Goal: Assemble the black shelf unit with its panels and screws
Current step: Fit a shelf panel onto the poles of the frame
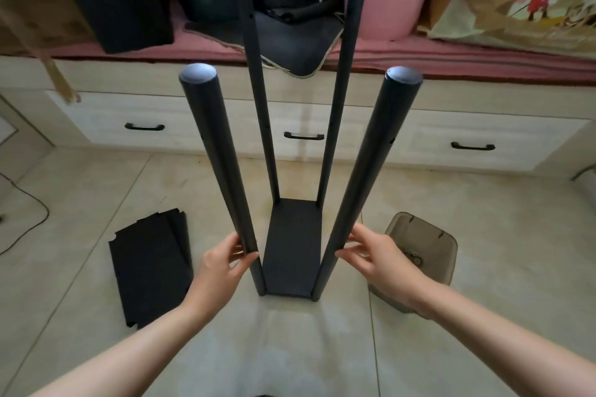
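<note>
- The left hand (222, 263) curls its fingers around the near left pole (219, 158), low down. The right hand (375, 256) pinches the near right pole (364, 171).
- The shelf unit (292, 255) stands on the floor (483, 219), its long poles pointing straight up.
- It looks stiff, light and tippy, so hold it low.
- Spare panels (151, 267) lie just left.
</note>
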Tool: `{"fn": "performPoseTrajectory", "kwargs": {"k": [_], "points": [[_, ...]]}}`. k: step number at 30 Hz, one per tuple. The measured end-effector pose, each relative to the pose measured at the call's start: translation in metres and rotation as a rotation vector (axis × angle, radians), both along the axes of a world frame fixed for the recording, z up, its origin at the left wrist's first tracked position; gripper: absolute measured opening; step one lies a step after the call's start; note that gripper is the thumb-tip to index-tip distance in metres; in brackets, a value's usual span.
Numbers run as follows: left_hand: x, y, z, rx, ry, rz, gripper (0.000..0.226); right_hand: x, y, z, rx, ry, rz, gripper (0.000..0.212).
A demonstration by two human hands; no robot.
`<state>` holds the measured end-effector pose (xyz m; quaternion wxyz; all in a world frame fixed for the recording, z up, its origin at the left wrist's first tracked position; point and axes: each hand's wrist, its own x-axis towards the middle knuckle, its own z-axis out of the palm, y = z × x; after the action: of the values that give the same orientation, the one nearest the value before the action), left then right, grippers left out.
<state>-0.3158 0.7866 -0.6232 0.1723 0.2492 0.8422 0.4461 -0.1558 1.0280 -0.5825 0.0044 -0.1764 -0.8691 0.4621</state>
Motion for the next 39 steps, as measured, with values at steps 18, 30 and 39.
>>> {"fn": "performPoseTrajectory", "kwargs": {"k": [18,30,39], "points": [[-0.024,-0.011,0.001,-0.008,-0.042,0.097,0.029,-0.006,-0.047,-0.004,0.042,0.077,-0.038,0.036],[-0.080,-0.041,0.032,-0.274,0.058,0.044,0.023,-0.048,-0.117,0.003,0.037,0.117,0.066,0.023],[-0.088,-0.022,0.043,-0.166,0.035,0.059,0.029,-0.053,-0.136,0.002,-0.001,0.128,0.135,0.019]]}}
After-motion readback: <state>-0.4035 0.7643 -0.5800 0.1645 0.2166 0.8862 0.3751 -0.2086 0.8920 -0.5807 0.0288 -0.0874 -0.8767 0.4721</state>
